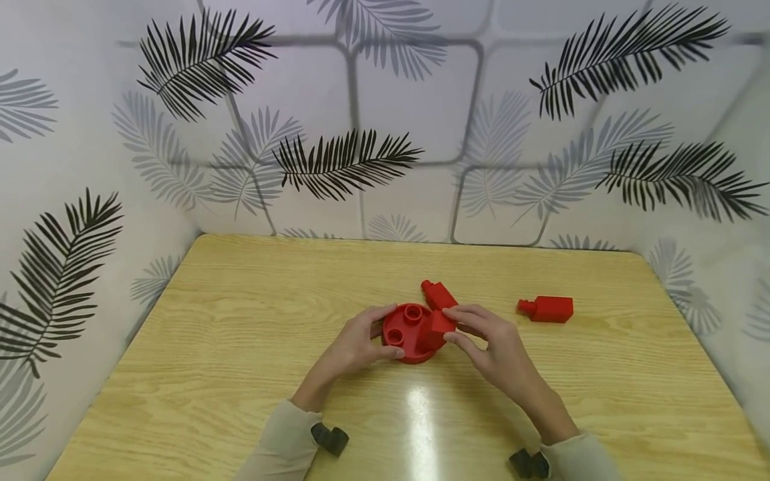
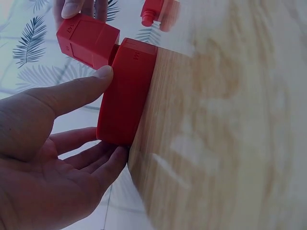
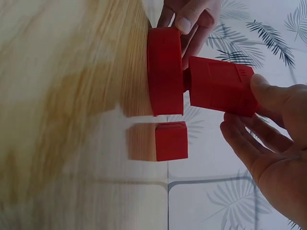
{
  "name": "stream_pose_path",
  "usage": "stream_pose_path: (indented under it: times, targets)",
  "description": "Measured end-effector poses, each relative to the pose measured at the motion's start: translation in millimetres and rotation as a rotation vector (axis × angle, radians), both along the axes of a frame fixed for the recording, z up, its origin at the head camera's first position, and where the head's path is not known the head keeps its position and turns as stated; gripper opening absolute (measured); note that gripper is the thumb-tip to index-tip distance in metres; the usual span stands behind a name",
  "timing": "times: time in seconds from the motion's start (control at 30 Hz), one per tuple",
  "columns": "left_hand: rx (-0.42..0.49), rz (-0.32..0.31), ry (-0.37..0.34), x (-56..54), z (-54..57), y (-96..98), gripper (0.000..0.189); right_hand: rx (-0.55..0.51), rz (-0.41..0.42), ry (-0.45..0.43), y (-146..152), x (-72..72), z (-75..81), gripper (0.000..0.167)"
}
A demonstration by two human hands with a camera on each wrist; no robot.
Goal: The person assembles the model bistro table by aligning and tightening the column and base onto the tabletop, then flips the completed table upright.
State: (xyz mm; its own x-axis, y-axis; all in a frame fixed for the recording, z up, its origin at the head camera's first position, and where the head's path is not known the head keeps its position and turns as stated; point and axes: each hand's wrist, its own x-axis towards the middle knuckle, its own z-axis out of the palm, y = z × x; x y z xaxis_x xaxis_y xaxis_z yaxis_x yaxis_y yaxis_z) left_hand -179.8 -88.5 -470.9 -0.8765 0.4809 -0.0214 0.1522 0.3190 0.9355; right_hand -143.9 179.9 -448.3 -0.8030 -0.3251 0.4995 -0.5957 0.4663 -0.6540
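Observation:
My left hand [image 1: 359, 342] grips a round red tray [image 1: 410, 343] by its rim, thumb on the near side and fingers on the far side. Two raised ring sockets show inside the tray. In my right hand [image 1: 504, 347], thumb and fingers pinch a red bottle-shaped block [image 1: 440, 323] by its wide end. This block leans, its narrow neck [image 3: 186, 80] pointing down at the tray; how deep the neck sits is hidden. Just behind the tray lies a second red bottle-shaped block [image 1: 440, 294], partly covered by the right hand and held block.
A third red bottle-shaped block [image 1: 552, 308] lies on its side to the right, its neck pointing left. Everything stands on a wooden table [image 1: 271, 300]. A leaf-patterned backdrop [image 1: 409, 107] rises along the table's far and side edges.

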Motion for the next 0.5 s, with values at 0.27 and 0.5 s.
stream_pose_path:
  times: [0.27,0.5]
  targets:
    - [0.002,-0.002,0.008,-0.9,-0.5,0.6,0.082,-0.03,-0.011,-0.069,1.3,0.7,0.7,0.043]
    - [0.013,-0.005,0.008,-0.7,-1.1,0.0,0.082,-0.075,0.036,-0.174,4.7,1.7,2.9,0.037]
